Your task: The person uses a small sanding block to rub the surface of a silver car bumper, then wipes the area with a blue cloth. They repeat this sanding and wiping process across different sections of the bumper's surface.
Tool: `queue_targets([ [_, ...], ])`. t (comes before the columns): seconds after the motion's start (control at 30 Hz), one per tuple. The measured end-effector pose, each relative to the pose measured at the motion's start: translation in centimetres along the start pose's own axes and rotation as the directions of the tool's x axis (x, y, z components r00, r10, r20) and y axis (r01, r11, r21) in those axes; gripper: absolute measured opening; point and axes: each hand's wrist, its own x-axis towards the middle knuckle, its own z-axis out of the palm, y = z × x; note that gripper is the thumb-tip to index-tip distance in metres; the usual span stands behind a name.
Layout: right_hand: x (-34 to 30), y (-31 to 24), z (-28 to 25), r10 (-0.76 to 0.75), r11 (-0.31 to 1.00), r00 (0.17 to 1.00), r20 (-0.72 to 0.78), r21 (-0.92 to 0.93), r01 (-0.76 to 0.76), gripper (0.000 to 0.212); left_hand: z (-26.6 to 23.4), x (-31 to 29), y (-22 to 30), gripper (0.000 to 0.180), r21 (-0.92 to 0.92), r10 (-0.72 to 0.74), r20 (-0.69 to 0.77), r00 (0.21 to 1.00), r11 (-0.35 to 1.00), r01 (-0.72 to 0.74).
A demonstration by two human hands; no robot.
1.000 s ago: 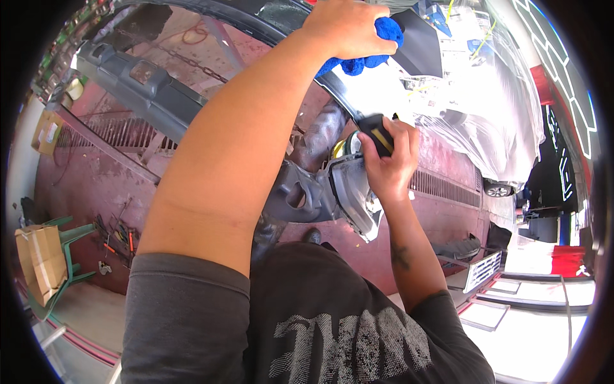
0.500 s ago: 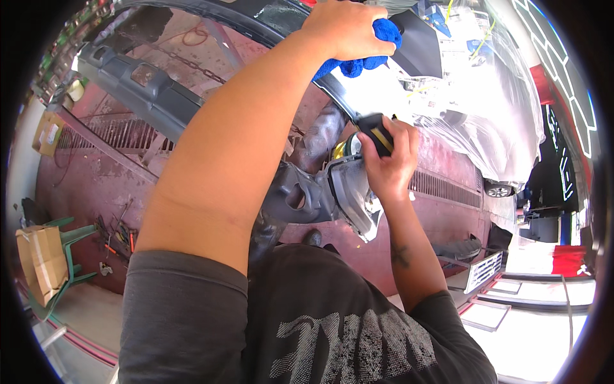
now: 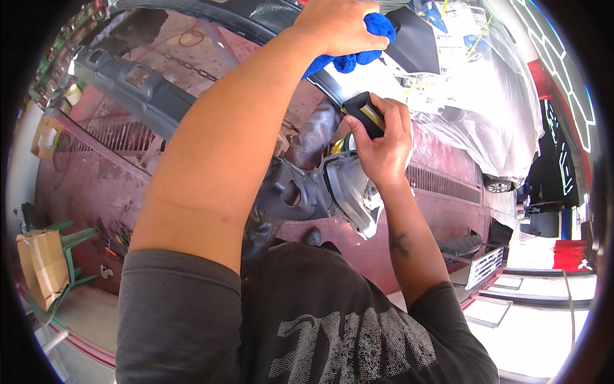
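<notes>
A bright blue cloth (image 3: 380, 28) is bunched under the closed fingers of my left hand (image 3: 336, 27), on a glossy panel (image 3: 350, 78) that glares white in the light. My right hand (image 3: 387, 146) grips a black block (image 3: 359, 107) with a yellow band, its thumb on the near side and fingers over the far side. The block is at the panel's lower edge; whether it touches is hard to tell. Just below hangs a headlight-like part (image 3: 348, 185), with a dark plastic piece (image 3: 293, 195) to its left.
A long grey plastic bumper part (image 3: 137, 86) lies at the left. Plastic sheeting (image 3: 499, 121) drapes a vehicle at the right. A cardboard box (image 3: 42, 267) rests on a green chair (image 3: 75, 240), near scattered tools. A floor grate (image 3: 441, 187) runs across the reddish floor.
My left hand and the blue cloth have shifted slightly left and up. My right hand has moved the black block up and left along the panel edge, turning it a little.
</notes>
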Motion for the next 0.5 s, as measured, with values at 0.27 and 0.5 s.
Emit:
queue_targets([
  [0.27,1.1,-0.7,0.5,-0.085,0.996,0.996,-0.033,-0.044,0.084,0.058,1.1,-0.1,-0.2,0.042,-0.016,0.028,-0.076,0.997,0.999,-0.029],
  [0.5,-0.2,3.8,-5.3,-0.010,0.995,1.000,-0.011,-0.099,0.009,0.060,1.2,0.2,-1.0,0.042,-0.069,-0.044,0.022,0.999,0.997,0.045],
])
